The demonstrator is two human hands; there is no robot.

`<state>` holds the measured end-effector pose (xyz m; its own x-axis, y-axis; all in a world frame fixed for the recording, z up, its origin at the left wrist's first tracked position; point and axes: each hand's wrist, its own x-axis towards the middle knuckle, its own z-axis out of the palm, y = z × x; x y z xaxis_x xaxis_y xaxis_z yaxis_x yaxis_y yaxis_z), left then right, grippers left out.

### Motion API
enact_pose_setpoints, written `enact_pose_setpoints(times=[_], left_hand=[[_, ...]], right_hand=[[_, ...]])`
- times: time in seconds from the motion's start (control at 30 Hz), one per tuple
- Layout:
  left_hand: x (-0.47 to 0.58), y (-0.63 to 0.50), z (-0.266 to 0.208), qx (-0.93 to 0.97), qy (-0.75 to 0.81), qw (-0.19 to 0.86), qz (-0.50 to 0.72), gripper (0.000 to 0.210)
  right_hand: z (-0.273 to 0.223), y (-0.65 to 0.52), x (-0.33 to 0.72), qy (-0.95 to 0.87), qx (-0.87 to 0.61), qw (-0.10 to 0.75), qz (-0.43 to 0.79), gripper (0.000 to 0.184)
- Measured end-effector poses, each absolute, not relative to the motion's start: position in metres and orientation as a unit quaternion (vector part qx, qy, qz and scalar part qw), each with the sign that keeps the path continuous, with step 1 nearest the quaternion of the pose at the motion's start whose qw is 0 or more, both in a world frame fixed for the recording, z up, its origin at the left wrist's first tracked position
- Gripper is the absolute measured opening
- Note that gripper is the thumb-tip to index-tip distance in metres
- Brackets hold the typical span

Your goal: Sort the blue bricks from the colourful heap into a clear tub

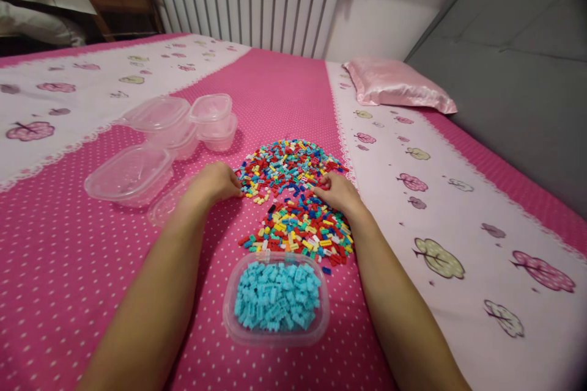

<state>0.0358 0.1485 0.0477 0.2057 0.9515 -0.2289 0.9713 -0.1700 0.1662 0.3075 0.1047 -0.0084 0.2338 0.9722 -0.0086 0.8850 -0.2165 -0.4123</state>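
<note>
Two adjoining heaps of small mixed-colour toy bricks lie on the bed, a far heap (293, 162) and a nearer heap (298, 229). At the left edge of the far heap is my left hand (219, 183), its fingers curled together and their tips partly hidden. My right hand (338, 192) reaches in from the right where the heaps meet, thumb and forefinger pinched close over the bricks. Whatever either hand grips is too small to make out. Closest to me, between my forearms, stands a clear plastic container (230, 317) filled with light-blue bricks (277, 296).
Several clear containers (131, 177) with lids sit at the left, and a loose clear lid (160, 211) lies partly behind my left forearm. A pink pillow (398, 84) rests against the grey headboard (513, 55). A radiator (243, 0) lines the wall.
</note>
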Motion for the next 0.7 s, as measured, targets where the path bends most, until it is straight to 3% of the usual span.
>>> enact_pose_setpoints(times=[0.17, 0.47, 0.7], left_hand=[[0.0377, 0.1471, 0.0482, 0.757, 0.629, 0.174, -0.023, 0.023], [0.0334, 0.1461, 0.0523, 0.744, 0.624, 0.232, 0.047, 0.008], [0.0363, 0.1403, 0.0533, 0.605, 0.534, 0.512, 0.295, 0.011]], right_hand=[[-0.0092, 0.105, 0.3076, -0.605, -0.769, 0.161, 0.131, 0.03], [-0.009, 0.1047, 0.3076, -0.609, -0.765, 0.164, 0.128, 0.03], [-0.0085, 0.1043, 0.3074, -0.607, -0.765, 0.169, 0.132, 0.029]])
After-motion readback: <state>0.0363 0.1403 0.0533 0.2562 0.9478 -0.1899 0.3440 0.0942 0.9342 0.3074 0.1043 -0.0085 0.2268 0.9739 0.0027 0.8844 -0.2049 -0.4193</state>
